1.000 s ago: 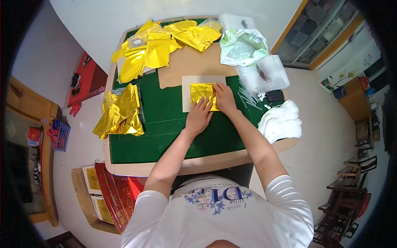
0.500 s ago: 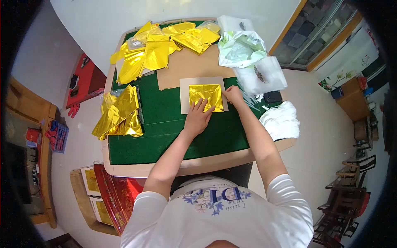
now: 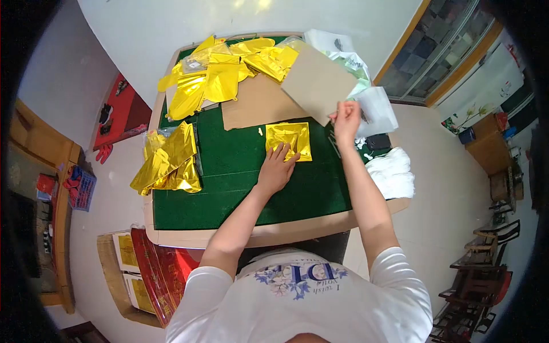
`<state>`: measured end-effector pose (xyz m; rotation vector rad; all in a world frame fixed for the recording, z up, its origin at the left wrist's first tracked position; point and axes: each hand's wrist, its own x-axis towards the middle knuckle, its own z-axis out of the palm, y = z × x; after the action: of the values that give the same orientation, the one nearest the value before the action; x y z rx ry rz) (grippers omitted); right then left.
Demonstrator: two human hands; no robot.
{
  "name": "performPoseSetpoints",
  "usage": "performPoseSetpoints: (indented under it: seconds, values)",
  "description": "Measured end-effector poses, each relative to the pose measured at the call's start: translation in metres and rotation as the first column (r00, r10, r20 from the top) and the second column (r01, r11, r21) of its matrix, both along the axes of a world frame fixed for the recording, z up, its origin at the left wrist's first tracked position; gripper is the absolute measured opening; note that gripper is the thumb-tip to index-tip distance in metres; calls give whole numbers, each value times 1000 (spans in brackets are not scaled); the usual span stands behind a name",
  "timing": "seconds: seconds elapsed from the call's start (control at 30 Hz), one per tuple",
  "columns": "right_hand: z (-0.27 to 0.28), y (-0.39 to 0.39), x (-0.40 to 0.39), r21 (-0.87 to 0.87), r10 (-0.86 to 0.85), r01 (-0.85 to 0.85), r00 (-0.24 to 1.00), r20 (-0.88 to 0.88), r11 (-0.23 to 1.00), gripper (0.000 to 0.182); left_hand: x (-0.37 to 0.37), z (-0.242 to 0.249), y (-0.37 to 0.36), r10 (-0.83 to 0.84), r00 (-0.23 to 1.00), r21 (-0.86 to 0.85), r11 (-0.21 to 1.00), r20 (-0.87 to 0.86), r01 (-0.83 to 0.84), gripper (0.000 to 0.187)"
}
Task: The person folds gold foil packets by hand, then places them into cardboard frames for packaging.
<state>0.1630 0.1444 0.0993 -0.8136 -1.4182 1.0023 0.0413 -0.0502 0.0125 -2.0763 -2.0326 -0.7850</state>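
Note:
My left hand [image 3: 277, 167] rests with fingers spread on a folded square of shiny gold foil [image 3: 290, 136], which lies on the green tabletop [image 3: 229, 171]. In my right hand [image 3: 347, 118] is a stiff grey-brown cardboard sheet [image 3: 320, 80], pinched at its near corner and raised at a tilt above the table. The sheet hides part of a pale green plastic bag [image 3: 360, 67] behind it.
Gold foil pieces [image 3: 220, 74] pile up at the back left, and more crumpled gold foil [image 3: 171, 160] lies at the left edge. A brown cardboard piece [image 3: 254, 106] lies mid-table. White string [image 3: 392, 174] and a black item [image 3: 377, 142] sit at the right.
My right hand has pulled the cardboard sheet from under the gold foil square and lifted it up and back. The foil now lies directly on the green surface under my left hand.

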Motion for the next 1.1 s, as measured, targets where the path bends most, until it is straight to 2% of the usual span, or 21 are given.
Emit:
performPoseSetpoints:
  seconds: [0.03, 0.1, 0.2, 0.27, 0.3, 0.33, 0.37, 0.4, 0.5, 0.57, 0.83, 0.93, 1.0, 1.03, 1.1]
  values:
    - [13, -3, 10, 47, -7, 7, 1000, 6, 999, 11, 0, 0, 0, 0, 1000, -1, 1000, 1, 0, 34]
    - [40, -19, 36, -155, 61, -66, 997, -40, 986, 12, 0, 0, 0, 3, 1000, -2, 1000, 7, -3, 35]
    - [38, -23, 82, -351, 197, -168, 979, 49, 921, 11, 0, 4, 1, 8, 1000, -49, 999, -2, -8, 36]
    - [32, -32, 106, -399, 234, -183, 969, 82, 898, 10, 0, 10, 1, 14, 991, -142, 990, 133, 5, 36]
    - [25, -35, 117, -452, 267, -198, 959, 93, 870, 10, 0, 8, 0, 9, 990, -145, 989, 139, 11, 36]
    - [19, -38, 126, -503, 300, -212, 948, 101, 838, 10, -2, 5, -1, 13, 999, -145, 989, 51, -6, 35]
    - [14, -42, 135, -505, 296, -206, 950, 104, 838, 10, -2, 3, -1, 18, 999, -142, 990, -39, -23, 34]
    - [10, -46, 143, -522, 314, -201, 939, 137, 829, 10, -1, 2, -1, 13, 1000, -122, 993, 23, -10, 33]
    - [5, -55, 164, -552, 369, -211, 909, 192, 806, 10, -2, 1, 0, 12, 1000, -158, 987, 26, -7, 39]
    - [10, -62, 173, -592, 357, -145, 897, 259, 793, 11, -2, 0, 0, 10, 1000, -149, 989, 17, -8, 38]
    - [10, -68, 185, -630, 381, -100, 864, 328, 770, 10, 1, 4, 0, 18, 999, -55, 998, 44, -16, 32]
    - [21, -75, 182, -602, 382, -109, 857, 347, 791, 9, -1, 4, -2, 10, 991, -28, 1000, 131, -6, 35]
    - [30, -79, 182, -574, 378, -112, 850, 367, 811, 9, -3, 12, -6, -12, 987, 110, 994, 161, -6, 38]
    - [33, -81, 183, -579, 404, -142, 844, 353, 803, 9, -1, 18, -8, -12, 988, 112, 994, 157, -5, 38]
    - [42, -87, 182, -590, 431, -170, 837, 336, 789, 9, 9, 37, -17, -17, 895, 253, 961, 447, -108, 39]
